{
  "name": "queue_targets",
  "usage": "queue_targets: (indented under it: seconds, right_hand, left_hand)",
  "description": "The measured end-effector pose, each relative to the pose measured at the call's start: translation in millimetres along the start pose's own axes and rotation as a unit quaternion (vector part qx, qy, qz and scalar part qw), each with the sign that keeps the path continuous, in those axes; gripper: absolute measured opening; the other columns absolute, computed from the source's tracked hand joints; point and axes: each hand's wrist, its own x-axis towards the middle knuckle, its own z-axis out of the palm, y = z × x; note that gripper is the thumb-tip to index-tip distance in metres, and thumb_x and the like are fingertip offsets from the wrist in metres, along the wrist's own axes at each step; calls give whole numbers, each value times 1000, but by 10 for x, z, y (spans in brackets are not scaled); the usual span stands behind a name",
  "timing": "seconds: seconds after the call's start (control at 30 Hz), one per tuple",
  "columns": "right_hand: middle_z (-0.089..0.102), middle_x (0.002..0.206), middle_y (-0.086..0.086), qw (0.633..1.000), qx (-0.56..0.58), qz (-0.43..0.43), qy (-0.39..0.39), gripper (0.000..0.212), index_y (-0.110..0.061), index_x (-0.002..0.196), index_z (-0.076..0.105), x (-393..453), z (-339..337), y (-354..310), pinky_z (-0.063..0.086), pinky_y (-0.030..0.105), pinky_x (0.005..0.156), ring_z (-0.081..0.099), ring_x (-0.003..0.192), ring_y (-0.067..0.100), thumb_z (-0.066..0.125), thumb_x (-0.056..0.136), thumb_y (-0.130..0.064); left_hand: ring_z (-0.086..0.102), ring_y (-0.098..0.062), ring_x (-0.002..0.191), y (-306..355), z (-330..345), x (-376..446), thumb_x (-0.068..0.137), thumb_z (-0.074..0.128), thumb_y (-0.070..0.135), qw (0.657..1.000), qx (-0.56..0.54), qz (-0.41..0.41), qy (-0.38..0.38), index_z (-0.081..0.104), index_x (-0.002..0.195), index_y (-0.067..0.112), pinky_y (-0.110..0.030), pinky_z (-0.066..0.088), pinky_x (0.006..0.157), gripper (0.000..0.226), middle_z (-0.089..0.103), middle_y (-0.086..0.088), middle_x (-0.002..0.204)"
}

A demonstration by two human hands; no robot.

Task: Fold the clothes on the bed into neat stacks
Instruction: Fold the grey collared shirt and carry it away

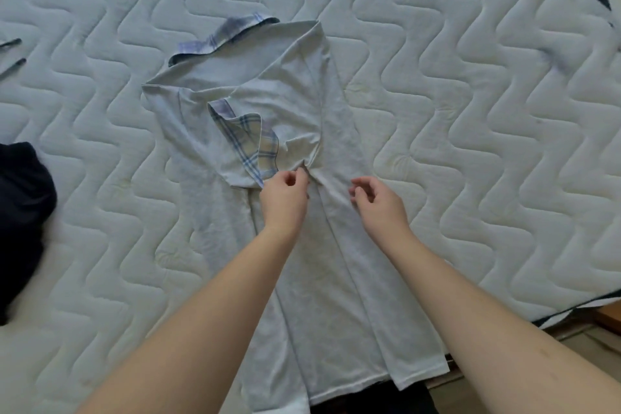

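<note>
A white quilted mattress (pixel 437 111) fills the view. On it, in the middle, my pale grey shirt (pixel 316 279) lies lengthwise, its sides folded inward and its plaid-trimmed sleeve (pixel 255 144) laid across the chest. My left hand (pixel 285 195) pinches a bunched fold of the shirt just beside that sleeve. My right hand (pixel 379 205) hovers above the fabric, fingers loosely curled, holding nothing. A dark garment (pixel 20 212) lies at the left edge.

Soft matt pale-grey jersey shirt (pixel 302 245) with woven plaid trim (pixel 255 148) just beyond the grip lies on a quilted, stitched white mattress (pixel 470 111).
</note>
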Motion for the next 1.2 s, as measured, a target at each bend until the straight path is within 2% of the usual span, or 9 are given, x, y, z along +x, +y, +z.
queue_targets:
  seconds: [0.17,0.27,0.33,0.43,0.57,0.8,0.93,1.1,1.2]
  right_hand:
    - [72,101,0,998,-35,-53,-23,20,-17,112,68,195,148,-361,47,19,87,65,93,11,56,96,-15]
    - [69,106,2,992,-69,-95,-48,25,-14,118,66,265,278,-582,45,16,83,62,95,12,57,94,-13]
    - [64,115,4,981,-112,-143,-76,33,-14,126,62,259,399,-702,45,22,91,59,102,15,59,93,-14]
    - [55,122,2,945,-241,-203,-85,45,-21,134,54,199,651,-781,38,35,98,49,115,20,62,91,-33]
    - [50,119,1,925,-342,-155,-52,62,-24,128,51,95,1035,-826,31,37,94,43,114,23,50,85,-69]
    - [60,103,6,919,-347,-184,-14,16,-12,103,57,92,1123,-815,37,36,86,54,97,27,55,94,-26]
    - [61,77,7,889,-329,-319,25,11,-9,81,63,-79,1025,-695,44,38,65,58,70,29,73,80,-14]
    - [70,91,3,864,-360,-342,-84,8,-12,87,75,-62,984,-544,42,36,74,63,85,30,69,86,-16]
    - [70,92,1,888,-316,-333,-21,10,-14,95,73,-37,937,-557,42,36,74,63,87,26,68,86,-14]
  left_hand:
    - [56,-5,79,304,-362,311,91,62,42,985,7,113,128,55,97,19,-28,47,72,25,59,5,91]
    - [47,-25,120,433,-548,736,82,64,61,985,49,-9,166,38,135,17,-41,44,98,73,42,-10,136]
    - [45,-30,124,527,-620,972,78,62,69,988,34,-67,137,29,144,17,-42,42,100,90,38,-10,144]
    - [51,-26,106,647,-718,1255,78,64,65,991,-53,-88,81,30,142,14,-38,45,92,89,47,-6,134]
    - [63,-28,98,645,-887,1460,84,66,33,997,51,-31,57,52,123,7,-43,55,89,49,62,-12,116]
    - [67,-31,95,504,-1063,1511,98,56,24,999,-42,20,24,60,93,15,-44,62,70,11,63,-11,103]
    - [66,-32,94,449,-1093,1487,101,53,26,996,-62,39,45,57,86,17,-44,61,70,18,64,-7,95]
    - [66,-26,83,333,-1049,1362,89,67,48,994,-76,-73,38,53,109,9,-40,60,72,46,61,-9,101]
    - [65,-20,86,237,-1004,1208,73,86,31,990,-102,-91,-28,42,121,15,-39,59,76,67,60,-6,109]
